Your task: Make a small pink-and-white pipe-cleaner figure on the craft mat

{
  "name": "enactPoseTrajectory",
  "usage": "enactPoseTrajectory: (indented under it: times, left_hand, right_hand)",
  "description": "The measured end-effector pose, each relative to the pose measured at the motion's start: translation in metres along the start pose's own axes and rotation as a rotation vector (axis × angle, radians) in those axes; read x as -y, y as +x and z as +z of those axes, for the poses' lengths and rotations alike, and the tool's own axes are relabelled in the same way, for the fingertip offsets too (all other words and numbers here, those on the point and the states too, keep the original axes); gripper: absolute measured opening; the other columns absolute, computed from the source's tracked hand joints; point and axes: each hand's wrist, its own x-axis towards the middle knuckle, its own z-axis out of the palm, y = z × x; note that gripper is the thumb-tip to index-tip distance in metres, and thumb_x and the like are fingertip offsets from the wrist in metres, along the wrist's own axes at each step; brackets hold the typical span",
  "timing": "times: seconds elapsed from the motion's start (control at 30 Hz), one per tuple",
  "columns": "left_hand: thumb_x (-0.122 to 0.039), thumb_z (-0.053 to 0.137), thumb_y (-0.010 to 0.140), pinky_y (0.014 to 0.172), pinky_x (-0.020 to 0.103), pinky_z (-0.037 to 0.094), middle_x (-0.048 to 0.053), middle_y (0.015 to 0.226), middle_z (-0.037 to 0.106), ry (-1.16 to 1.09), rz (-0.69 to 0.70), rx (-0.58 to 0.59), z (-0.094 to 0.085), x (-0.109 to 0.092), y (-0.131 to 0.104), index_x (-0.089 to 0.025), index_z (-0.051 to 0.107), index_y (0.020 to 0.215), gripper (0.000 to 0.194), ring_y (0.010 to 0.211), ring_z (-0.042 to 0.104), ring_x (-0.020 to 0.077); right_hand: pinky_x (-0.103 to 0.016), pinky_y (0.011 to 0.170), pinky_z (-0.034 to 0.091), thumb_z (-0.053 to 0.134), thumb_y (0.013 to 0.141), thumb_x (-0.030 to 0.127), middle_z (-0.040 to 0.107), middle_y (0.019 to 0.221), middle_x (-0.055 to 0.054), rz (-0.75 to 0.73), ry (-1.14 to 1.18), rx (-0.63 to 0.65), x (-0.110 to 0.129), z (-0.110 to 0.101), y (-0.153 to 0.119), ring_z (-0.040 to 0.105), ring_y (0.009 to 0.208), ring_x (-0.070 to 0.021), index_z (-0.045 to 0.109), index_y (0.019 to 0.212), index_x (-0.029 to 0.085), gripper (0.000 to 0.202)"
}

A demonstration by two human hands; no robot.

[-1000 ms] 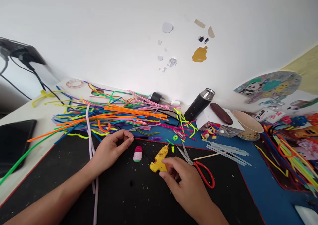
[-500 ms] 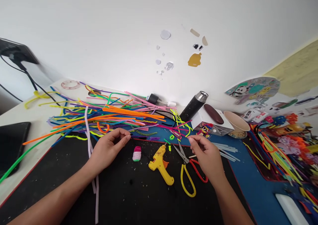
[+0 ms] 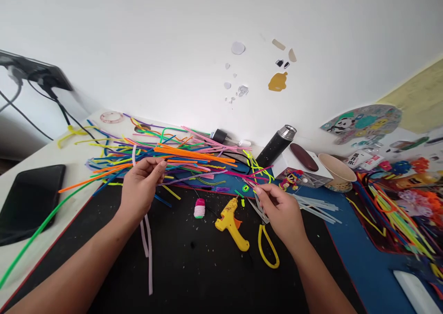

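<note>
My left hand is closed in a pinch over the near edge of the pipe cleaner pile; what it holds is hidden. Lilac pipe cleaners run behind it and down the black mat; I cannot tell whether it grips them. My right hand pinches thumb against forefinger, with a tiny yellowish bit at the tips, too small to name. Partly beneath it lie scissors; the yellow handle shows. Between the hands are a yellow glue gun and a small pink-and-white wrapped piece.
Many coloured pipe cleaners cover the back of the table. Behind the right hand stand a black flask, a white box and a beige bowl. Glue sticks lie right. A black tablet is far left.
The view has swung slightly left. My left hand has moved up and back to the pile. My right hand has shifted left over the scissors, covering their red handle.
</note>
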Motion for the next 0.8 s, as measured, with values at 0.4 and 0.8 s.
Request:
enactPoseTrajectory:
  times: [0.4, 0.8]
  left_hand:
    - [-0.053, 0.079, 0.083, 0.059, 0.025, 0.043, -0.002, 0.072, 0.06, 0.166, -0.031, 0.107, 0.004, 0.004, -0.009, -0.021, 0.07, 0.091, 0.035, 0.064, 0.053, 0.0145]
    - [-0.057, 0.077, 0.082, 0.061, 0.026, 0.045, 0.0, 0.076, 0.062, 0.241, -0.013, 0.175, 0.008, -0.005, -0.017, -0.021, 0.069, 0.088, 0.038, 0.066, 0.054, 0.0161]
  right_hand:
    - [-0.03, 0.066, 0.042, 0.061, 0.1, 0.029, 0.077, 0.101, -0.005, -0.049, -0.62, 0.175, -0.045, 0.025, 0.056, 0.071, 0.082, -0.0221, 0.075, 0.098, 0.023, 0.015]
    - [-0.03, 0.069, 0.043, 0.064, 0.1, 0.027, 0.075, 0.112, -0.01, 0.01, -0.777, 0.276, -0.044, 0.029, 0.07, 0.072, 0.09, -0.0241, 0.074, 0.108, 0.022, 0.014]
